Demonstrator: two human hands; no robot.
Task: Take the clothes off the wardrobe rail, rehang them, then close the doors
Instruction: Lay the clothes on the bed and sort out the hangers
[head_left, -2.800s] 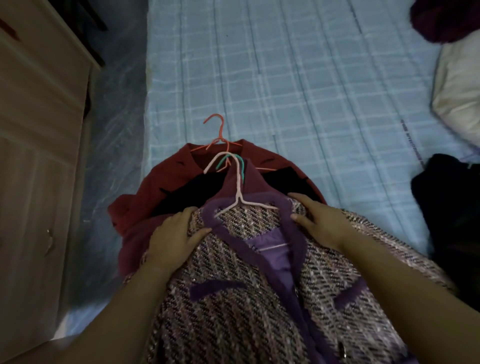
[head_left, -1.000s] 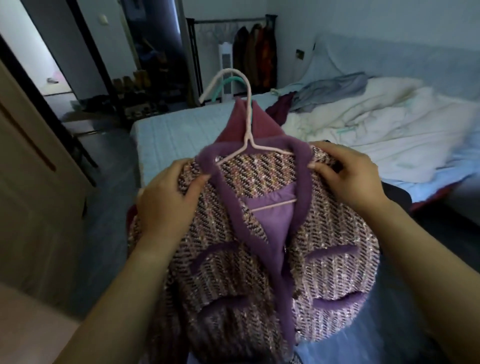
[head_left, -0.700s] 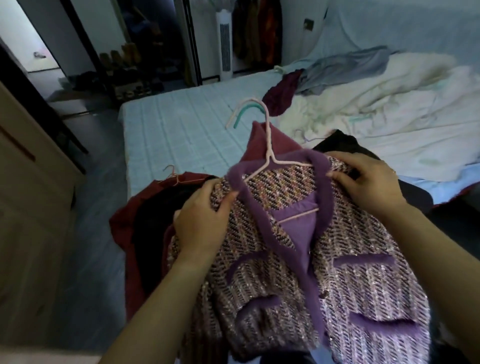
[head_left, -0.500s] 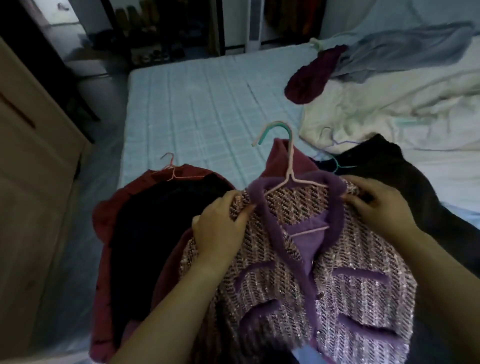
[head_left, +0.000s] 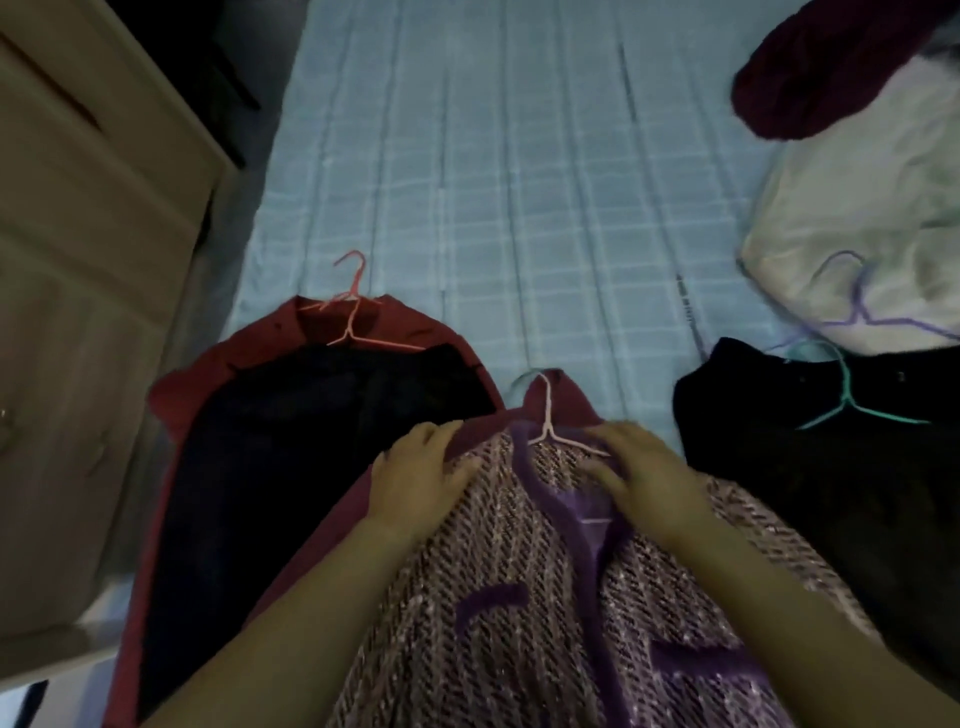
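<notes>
A pink-and-purple tweed jacket (head_left: 493, 597) on a pale pink hanger (head_left: 545, 415) lies flat on the blue checked bed (head_left: 519, 182), on top of a maroon garment (head_left: 563, 402). My left hand (head_left: 421, 467) rests on the jacket's left shoulder with its fingers spread. My right hand (head_left: 644, 473) rests on the collar and right shoulder, fingers stretched out flat. To the left lies a red coat (head_left: 218, 379) with a dark garment (head_left: 311, 441) on it and a salmon hanger (head_left: 353, 291). To the right lies a black garment (head_left: 779, 467) with a teal hanger (head_left: 847, 400).
A beige wardrobe door (head_left: 78, 260) stands at the left, close to the bed's edge. A white duvet (head_left: 857, 208) with a purple hanger (head_left: 857, 306) on it and a dark maroon cloth (head_left: 821, 67) lie at the right.
The tweed jacket was lifted off the red coat pile, carried to the right and laid down between that pile and the black garment. My hands now lie flat on it.
</notes>
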